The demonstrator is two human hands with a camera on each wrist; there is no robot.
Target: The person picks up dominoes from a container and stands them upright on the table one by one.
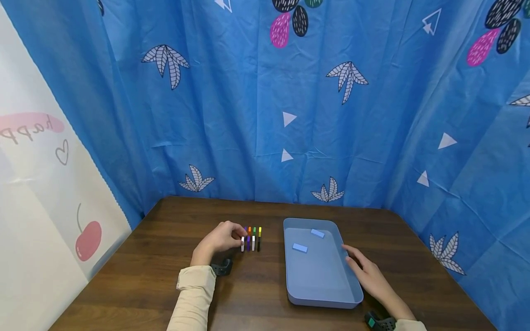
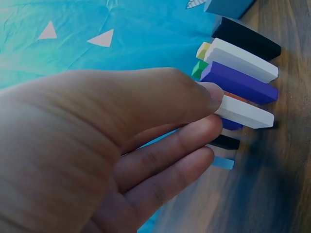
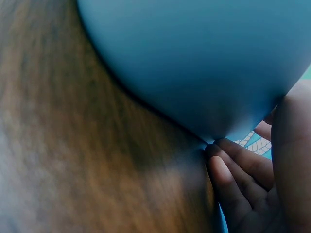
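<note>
In the head view my left hand (image 1: 221,236) is at the left end of two short rows of small coloured blocks. Thumb and fingertips pinch a white block (image 2: 248,112), whose far end points down at the tabletop. Beside it stand a purple block (image 2: 243,82), another white block (image 2: 245,59) and a black block (image 2: 248,38). Green (image 1: 254,229) and yellow blocks (image 1: 260,231) are in the back row. My right hand (image 1: 370,278) rests at the right side of a blue tray (image 1: 323,304), fingers fairly straight against its outer wall and thumb by the rim.
Two light blue blocks, one nearer (image 1: 300,248) and one farther (image 1: 317,233), lie inside the tray. The brown wooden table (image 1: 248,294) ends at a blue patterned curtain (image 1: 256,115) behind and to the right. A white printed curtain (image 1: 41,207) hangs at the left.
</note>
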